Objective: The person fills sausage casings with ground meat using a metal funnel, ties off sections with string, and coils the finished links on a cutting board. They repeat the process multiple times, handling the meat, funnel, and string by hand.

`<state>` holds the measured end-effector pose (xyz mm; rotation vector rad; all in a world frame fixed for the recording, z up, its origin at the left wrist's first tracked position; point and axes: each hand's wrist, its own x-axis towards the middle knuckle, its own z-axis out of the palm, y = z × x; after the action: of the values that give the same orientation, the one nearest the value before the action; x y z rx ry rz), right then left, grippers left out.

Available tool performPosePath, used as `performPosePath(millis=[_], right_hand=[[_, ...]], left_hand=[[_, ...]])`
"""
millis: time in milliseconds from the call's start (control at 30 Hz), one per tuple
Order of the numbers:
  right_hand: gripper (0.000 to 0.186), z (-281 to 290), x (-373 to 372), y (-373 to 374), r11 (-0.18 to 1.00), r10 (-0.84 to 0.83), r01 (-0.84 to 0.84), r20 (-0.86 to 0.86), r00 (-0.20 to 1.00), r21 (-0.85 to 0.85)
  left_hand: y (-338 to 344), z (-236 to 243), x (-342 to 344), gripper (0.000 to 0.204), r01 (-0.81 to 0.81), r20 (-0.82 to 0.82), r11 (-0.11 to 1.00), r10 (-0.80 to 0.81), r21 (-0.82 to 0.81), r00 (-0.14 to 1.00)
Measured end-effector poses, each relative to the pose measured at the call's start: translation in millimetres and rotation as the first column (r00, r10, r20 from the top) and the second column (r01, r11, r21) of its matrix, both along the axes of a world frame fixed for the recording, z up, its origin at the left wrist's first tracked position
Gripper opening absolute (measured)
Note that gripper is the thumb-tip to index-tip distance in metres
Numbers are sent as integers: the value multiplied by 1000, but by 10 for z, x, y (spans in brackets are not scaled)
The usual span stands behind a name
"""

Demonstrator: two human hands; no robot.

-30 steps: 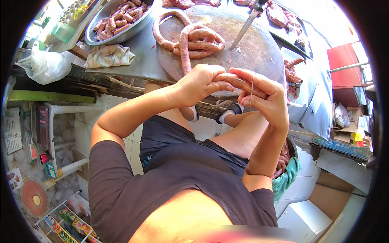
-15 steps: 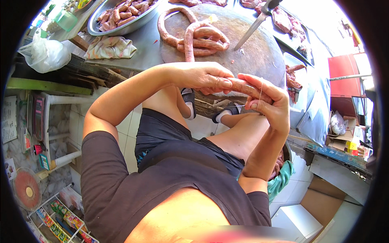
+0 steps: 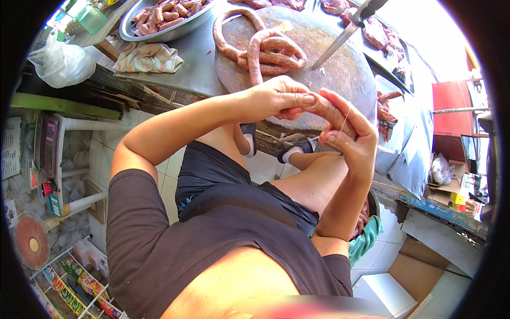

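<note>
- A person sitting at a market counter pinches a short sausage (image 3: 325,109) between both hands, held up in front of the body where the fingers can work on it.
- The left hand (image 3: 276,98) is closed over one end of the sausage, thumb and fingers clamping it, seemingly to keep it steady.
- The right hand (image 3: 353,135) curls round the other end, with a thin string (image 3: 344,121) running taut from its fingertips up to the sausage, apparently pulled tight for tying.
- Just beyond the hands lies a round chopping block (image 3: 345,74), carrying a coil of linked sausages (image 3: 263,45) and a knife (image 3: 340,40) laid blade-down, all within easy reach.
- Farther off, beyond the left hand, a metal bowl (image 3: 159,24) holds more cut sausages, with a crumpled cloth (image 3: 146,57) beside it.
</note>
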<state>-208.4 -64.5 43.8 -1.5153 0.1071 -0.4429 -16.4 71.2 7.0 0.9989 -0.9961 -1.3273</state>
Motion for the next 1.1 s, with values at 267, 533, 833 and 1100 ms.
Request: performPosePath(millis=[267,533,833,1100], right_hand=[[37,26,-78,258,812,-301,263,11,953,-521],[34,-352,41,-184,757,-70,47,9,998,651],[63,-478,265,453,892,52,-23,-52,997,451],[33,-183,-183,447,894,257,-141,-230,939,425]], left_hand=[[74,132,-10,32,-245,754,886,465,-395,465],[232,324,-266,11,44,738,890,348,-454,579],[195,38,-296,15,-253,660,835,544,-489,518],[224,79,-177,8,-297,628,699,715,-650,308]])
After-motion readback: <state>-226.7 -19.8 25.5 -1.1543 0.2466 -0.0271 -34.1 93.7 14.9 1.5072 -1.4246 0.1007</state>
